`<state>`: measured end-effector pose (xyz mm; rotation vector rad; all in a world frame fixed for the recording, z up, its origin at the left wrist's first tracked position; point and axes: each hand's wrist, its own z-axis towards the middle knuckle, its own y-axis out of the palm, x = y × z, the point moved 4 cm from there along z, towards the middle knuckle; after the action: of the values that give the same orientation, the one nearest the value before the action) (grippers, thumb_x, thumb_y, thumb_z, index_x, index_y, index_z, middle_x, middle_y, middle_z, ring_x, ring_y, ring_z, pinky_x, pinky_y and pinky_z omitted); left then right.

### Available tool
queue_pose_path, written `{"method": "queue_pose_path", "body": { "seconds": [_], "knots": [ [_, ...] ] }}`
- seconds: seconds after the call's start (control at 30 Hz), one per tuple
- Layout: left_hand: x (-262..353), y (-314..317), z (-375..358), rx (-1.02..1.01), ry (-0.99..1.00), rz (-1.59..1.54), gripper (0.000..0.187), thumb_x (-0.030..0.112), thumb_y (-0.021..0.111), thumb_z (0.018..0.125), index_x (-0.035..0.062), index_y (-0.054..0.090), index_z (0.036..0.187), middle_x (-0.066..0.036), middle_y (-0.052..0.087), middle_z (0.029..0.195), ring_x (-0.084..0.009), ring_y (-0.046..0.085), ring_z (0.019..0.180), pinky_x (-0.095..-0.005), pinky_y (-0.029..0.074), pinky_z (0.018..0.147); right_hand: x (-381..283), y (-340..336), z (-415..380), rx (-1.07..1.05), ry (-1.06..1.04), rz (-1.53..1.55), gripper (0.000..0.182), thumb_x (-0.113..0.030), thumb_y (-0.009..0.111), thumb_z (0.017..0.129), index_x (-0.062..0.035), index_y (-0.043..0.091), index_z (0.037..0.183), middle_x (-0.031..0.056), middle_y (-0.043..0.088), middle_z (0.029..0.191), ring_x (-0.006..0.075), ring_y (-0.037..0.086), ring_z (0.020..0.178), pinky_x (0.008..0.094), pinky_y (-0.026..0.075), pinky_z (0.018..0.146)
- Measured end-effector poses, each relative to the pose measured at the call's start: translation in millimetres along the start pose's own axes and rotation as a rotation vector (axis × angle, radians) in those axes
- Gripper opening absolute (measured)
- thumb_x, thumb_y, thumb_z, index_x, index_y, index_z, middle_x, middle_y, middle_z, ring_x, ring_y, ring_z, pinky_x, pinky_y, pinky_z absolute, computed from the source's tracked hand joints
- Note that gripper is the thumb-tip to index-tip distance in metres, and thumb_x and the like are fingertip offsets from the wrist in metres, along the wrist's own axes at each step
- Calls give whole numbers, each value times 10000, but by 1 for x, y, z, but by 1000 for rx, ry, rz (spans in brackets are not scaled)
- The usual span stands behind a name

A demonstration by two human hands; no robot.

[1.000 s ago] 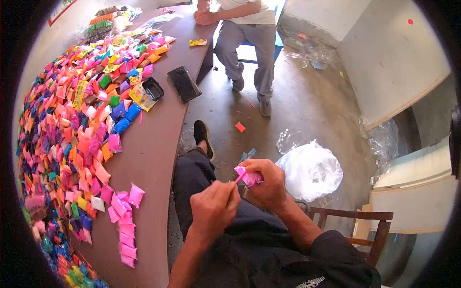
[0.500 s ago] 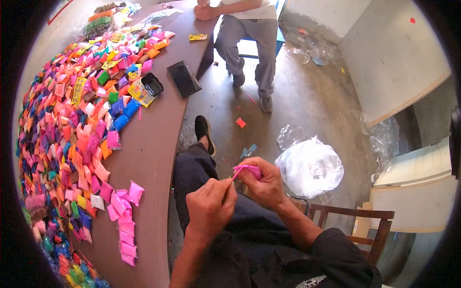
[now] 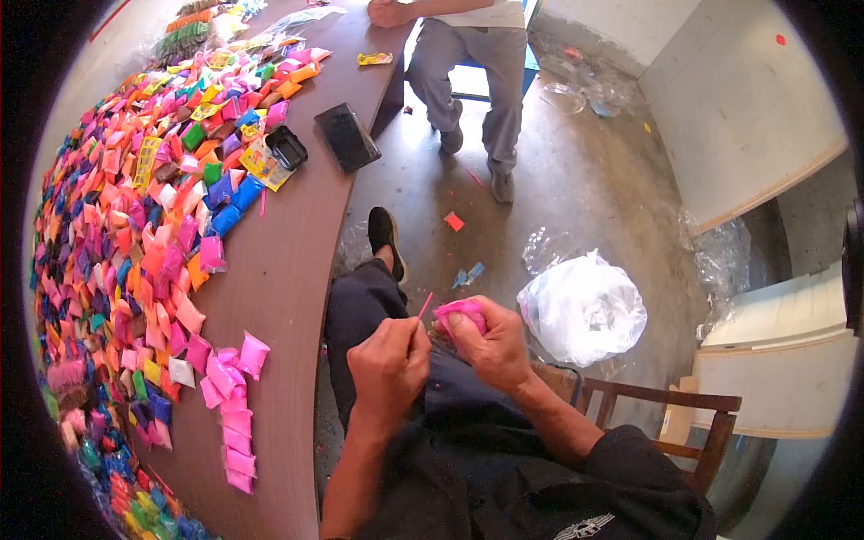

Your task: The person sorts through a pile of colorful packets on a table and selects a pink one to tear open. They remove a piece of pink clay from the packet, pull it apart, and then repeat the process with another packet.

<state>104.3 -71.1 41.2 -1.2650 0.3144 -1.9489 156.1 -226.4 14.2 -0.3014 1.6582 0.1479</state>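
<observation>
Right hand grips pink packet; left hand, pink stick.

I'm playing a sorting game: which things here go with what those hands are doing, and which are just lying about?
Probably in use:
pink packet in the right hand
thin pink strip in the left hand
perhaps the row of pink packets on the table

Seemingly just lying about:
flat black object on the table
small red piece on the floor
</observation>
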Motion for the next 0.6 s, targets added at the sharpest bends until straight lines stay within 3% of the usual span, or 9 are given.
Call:
{"method": "queue_pose_path", "body": {
  "seconds": [0.23, 0.4, 0.6],
  "knots": [
    [14, 9, 2, -58, 53, -12, 102, 16, 744, 853, 74, 663, 877, -125, 634, 745, -317, 665, 638, -400, 511, 555, 1, -6, 2, 1, -31, -152, 185, -165, 659, 1016, 6, 729, 1035, 60, 757, 877, 103, 674, 806, 294, 550, 713],
    [-7, 6, 0, -27, -21, 17, 87, 10, 738, 859, 51, 676, 904, -125, 652, 767, -321, 675, 653, -413, 521, 569, 6, -8, 4, -10, 22, 36, 199, -167, 634, 1027, 13, 719, 1015, 44, 749, 881, 97, 660, 773, 287, 542, 681],
    [6, 2, -6, -113, 70, -22, 174, 14, 757, 859, 62, 727, 1024, -105, 666, 775, -279, 682, 641, -375, 531, 567, 12, -6, 8, -60, 134, 200, 195, -143, 583, 1039, 11, 702, 1053, 24, 709, 861, 69, 618, 750, 263, 552, 692]
  ]
}}
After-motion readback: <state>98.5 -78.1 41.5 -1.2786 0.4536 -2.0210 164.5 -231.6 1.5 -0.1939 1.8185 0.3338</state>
